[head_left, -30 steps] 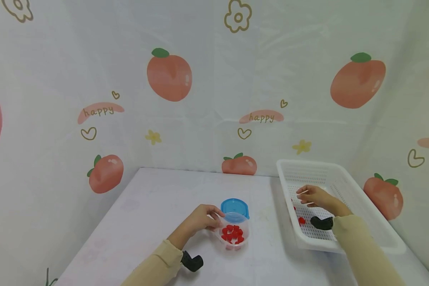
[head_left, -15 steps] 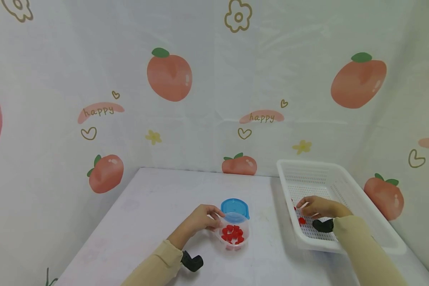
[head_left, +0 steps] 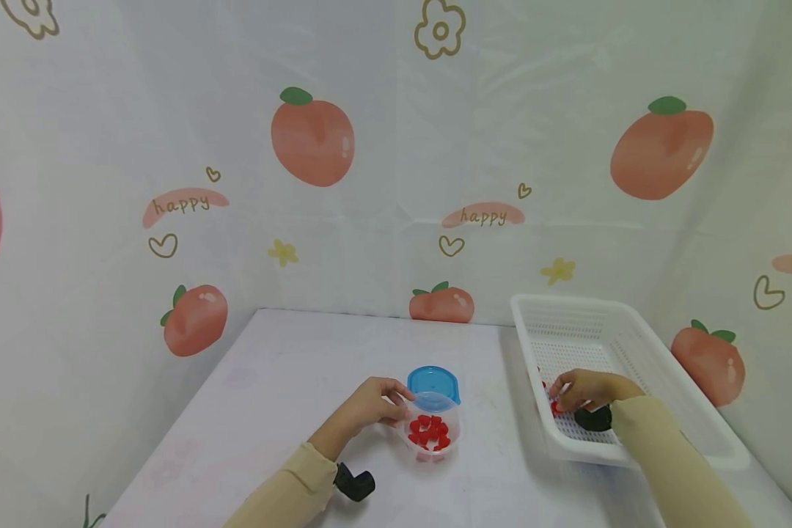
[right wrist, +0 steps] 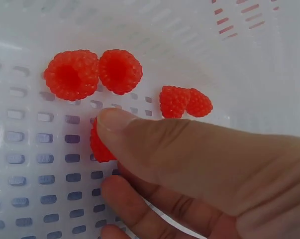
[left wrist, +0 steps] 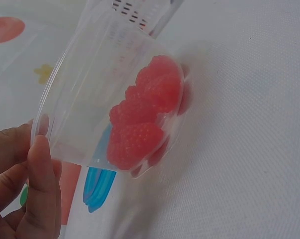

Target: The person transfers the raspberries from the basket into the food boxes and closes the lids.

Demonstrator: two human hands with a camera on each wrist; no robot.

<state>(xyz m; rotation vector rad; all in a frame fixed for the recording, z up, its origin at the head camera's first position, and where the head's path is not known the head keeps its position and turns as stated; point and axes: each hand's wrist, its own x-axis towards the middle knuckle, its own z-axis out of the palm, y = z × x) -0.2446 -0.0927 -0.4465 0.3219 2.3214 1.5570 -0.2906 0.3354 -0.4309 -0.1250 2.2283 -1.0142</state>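
Observation:
My left hand (head_left: 372, 402) pinches the rim of a clear plastic cup (left wrist: 85, 109) between thumb and fingers. Several red raspberries (left wrist: 137, 134) lie in the bottom of that cup. Behind it on the table is a blue lid (head_left: 433, 378). Down inside a white perforated basket (head_left: 587, 449), my right hand (head_left: 587, 389) pinches a single raspberry (right wrist: 100, 144), whose far side the thumb hides. Beyond the thumb, in the right wrist view, a pair of raspberries (right wrist: 72, 74) sits by the basket wall, with two smaller-looking raspberries (right wrist: 173, 101) farther right.
The basket's raised left wall stands between the right hand and the cup. A cloth (head_left: 369, 257) printed with fruit hangs behind the white table (head_left: 290, 359). Black wrist mounts show below the left sleeve (head_left: 355, 484) and near the right hand.
My right hand has lowered into the basket and its fingers have closed in on a raspberry near the left wall. The left hand and the cup have stayed still.

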